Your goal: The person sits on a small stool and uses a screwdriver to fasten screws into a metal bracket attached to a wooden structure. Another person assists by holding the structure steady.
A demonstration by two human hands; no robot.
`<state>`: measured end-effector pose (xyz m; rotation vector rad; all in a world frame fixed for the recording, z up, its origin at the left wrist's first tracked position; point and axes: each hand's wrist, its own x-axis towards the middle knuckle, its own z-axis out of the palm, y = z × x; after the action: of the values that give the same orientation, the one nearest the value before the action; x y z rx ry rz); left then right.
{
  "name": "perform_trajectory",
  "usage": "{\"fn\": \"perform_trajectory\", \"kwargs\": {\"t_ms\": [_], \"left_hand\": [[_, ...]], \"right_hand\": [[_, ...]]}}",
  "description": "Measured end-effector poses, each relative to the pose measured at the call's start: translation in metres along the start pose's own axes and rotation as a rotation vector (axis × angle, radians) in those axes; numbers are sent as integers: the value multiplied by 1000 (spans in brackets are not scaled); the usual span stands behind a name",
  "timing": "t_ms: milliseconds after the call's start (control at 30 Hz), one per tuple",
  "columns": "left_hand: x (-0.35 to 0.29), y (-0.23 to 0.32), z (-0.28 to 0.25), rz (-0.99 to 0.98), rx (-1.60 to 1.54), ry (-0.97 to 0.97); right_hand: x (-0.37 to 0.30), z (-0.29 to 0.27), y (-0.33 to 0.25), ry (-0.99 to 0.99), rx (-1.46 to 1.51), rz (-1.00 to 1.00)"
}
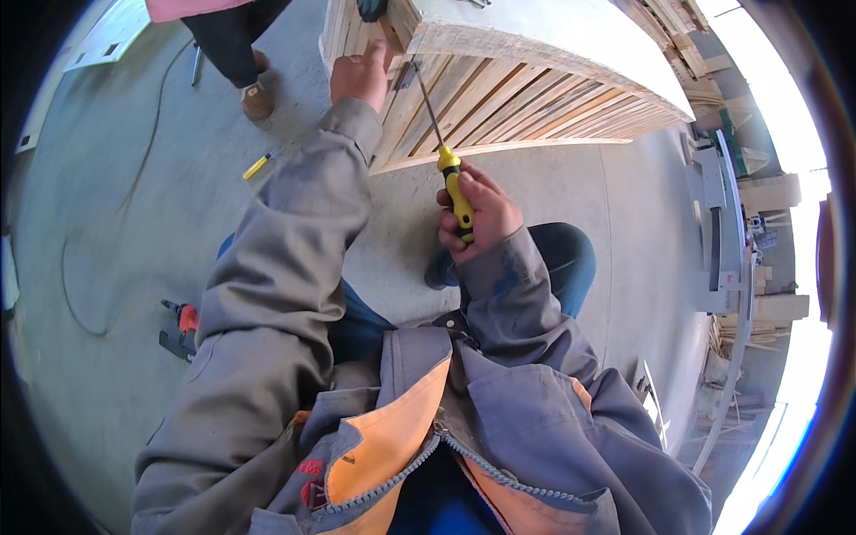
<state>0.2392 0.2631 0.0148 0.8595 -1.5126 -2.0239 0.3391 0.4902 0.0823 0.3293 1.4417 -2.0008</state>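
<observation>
A slatted wooden crate (499, 98) with a pale flat top stands in front of me. My right hand (481, 209) is closed round the yellow and black handle of a screwdriver (460, 198). Its long thin shaft slants up and left, with the tip at the crate's near left corner. Beside the tip, a small dark metal fitting (407, 75) sits on the wood. My left hand (361, 77) is at that corner, fingers curled and one against the wood. Whatever its fingers may hold is hidden.
Another person's dark-gloved hand (371, 9) rests at the crate's far left corner; their shoe (256, 101) is nearby. On the floor at left lie a yellow-handled tool (257, 167), a red and black power tool (183, 328) and a cable (143, 174). Timber stacks (771, 192) line the right.
</observation>
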Motion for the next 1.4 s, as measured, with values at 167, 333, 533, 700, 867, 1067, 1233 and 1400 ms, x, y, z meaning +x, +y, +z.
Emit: {"fn": "perform_trajectory", "kwargs": {"t_ms": [167, 333, 533, 700, 867, 1067, 1233, 1400], "left_hand": [[-96, 10, -9, -310, -242, -449], [-114, -6, -4, -403, -294, -580], [-93, -22, 1, -402, -359, -675], [-101, -29, 12, -426, -410, -647], [-104, -17, 3, -420, -354, -604], [-107, -6, 9, -303, -204, -488], [-106, -10, 11, -194, -79, -407], [-102, -1, 9, -218, -109, -435]], "right_hand": [[3, -4, 2, 12, 8, 70], [2, 0, -1, -10, -67, 20], [-21, 3, 10, 204, -1286, -707], [-11, -6, 12, 304, -1671, -660], [-6, -2, 19, 257, -1466, -754], [7, -22, 20, -47, -474, -229], [9, -22, 31, -402, 443, 201], [-13, 4, 7, -44, -225, 31]]}}
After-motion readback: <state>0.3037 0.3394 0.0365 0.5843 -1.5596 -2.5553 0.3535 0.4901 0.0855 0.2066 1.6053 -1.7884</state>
